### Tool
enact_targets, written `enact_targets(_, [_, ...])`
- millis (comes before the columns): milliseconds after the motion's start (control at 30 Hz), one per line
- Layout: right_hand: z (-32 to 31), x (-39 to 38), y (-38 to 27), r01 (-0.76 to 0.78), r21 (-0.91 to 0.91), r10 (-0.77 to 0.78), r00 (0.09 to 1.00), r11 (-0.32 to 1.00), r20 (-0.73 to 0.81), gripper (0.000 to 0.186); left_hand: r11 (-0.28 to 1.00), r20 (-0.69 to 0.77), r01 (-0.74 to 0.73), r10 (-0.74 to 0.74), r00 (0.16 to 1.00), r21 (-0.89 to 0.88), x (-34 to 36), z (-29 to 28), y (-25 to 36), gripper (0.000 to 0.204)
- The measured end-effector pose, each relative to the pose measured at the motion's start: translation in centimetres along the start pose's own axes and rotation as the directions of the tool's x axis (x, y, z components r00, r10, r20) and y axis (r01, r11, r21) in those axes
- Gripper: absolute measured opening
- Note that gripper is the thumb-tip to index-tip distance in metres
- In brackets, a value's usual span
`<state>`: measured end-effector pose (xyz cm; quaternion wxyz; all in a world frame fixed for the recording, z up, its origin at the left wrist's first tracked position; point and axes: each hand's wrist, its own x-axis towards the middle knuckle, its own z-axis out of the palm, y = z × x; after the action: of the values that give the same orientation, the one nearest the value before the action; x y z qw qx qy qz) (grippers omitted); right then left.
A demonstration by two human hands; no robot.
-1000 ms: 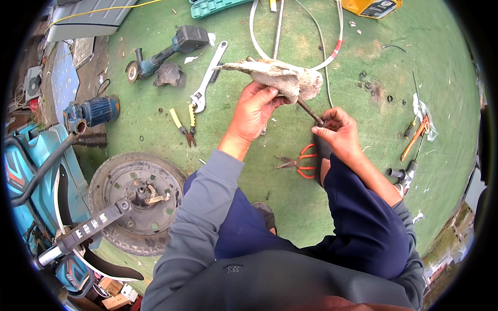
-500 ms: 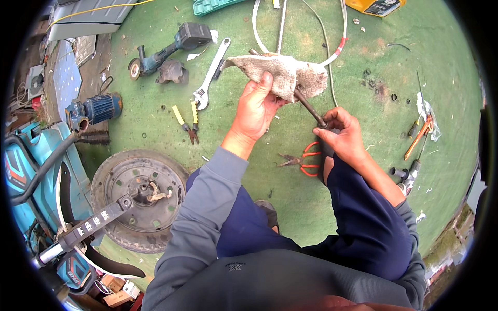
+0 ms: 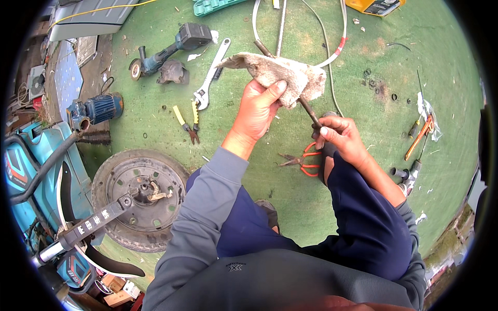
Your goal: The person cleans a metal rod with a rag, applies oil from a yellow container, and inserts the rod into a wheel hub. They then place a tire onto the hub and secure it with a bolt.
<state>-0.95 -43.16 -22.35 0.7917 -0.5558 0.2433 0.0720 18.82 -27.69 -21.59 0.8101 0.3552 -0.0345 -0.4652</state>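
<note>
A thin dark metal rod slants across the middle of the view, wrapped partway along by a soiled whitish rag. My left hand is closed on the rag around the rod, thumb pressed on top. The rod's far end sticks out beyond the cloth at the upper left. Its near end sits between the thumb and fingers of my right hand, which pinches it. Below that hand, orange-handled pliers lie on the green mat by my foot.
An adjustable wrench, yellow-handled pliers and a cordless angle grinder lie to the left. A wheel with tyre rests at lower left near a blue motor. White hose loops ahead; an orange tool lies at right.
The rag and my left thumb have shifted along the rod toward my right hand. More of the rod's far end now shows. My right fingers have changed their hold slightly.
</note>
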Motion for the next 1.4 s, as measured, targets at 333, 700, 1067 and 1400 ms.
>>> enact_targets(333, [0.4, 0.9, 1.0, -0.063, -0.256, 0.035, 0.993, 0.965, -0.112, 0.028, 0.990, -0.045, -0.019, 0.026, 0.999, 0.142, -0.1, 0.2, -1.7, 0.030])
enact_targets(700, [0.7, 0.9, 0.2, 0.042, -0.468, -0.183, 0.948, 0.883, -0.260, 0.020, 0.995, 0.057, 0.001, -0.006, 0.998, 0.098, -0.3, -0.1, -1.8, 0.034])
enact_targets(1067, [0.3, 1.0, 0.4, 0.056, -0.559, -0.293, 0.892, 0.827, -0.344, 0.019, 0.996, 0.088, -0.005, -0.003, 0.996, 0.087, -0.3, 0.0, -1.7, 0.035])
enact_targets(1400, [0.1, 0.8, 0.5, 0.091, -0.629, -0.383, 0.856, 0.772, -0.347, 0.020, 0.993, 0.087, -0.001, -0.009, 0.996, 0.116, -0.4, 0.2, -1.9, 0.034])
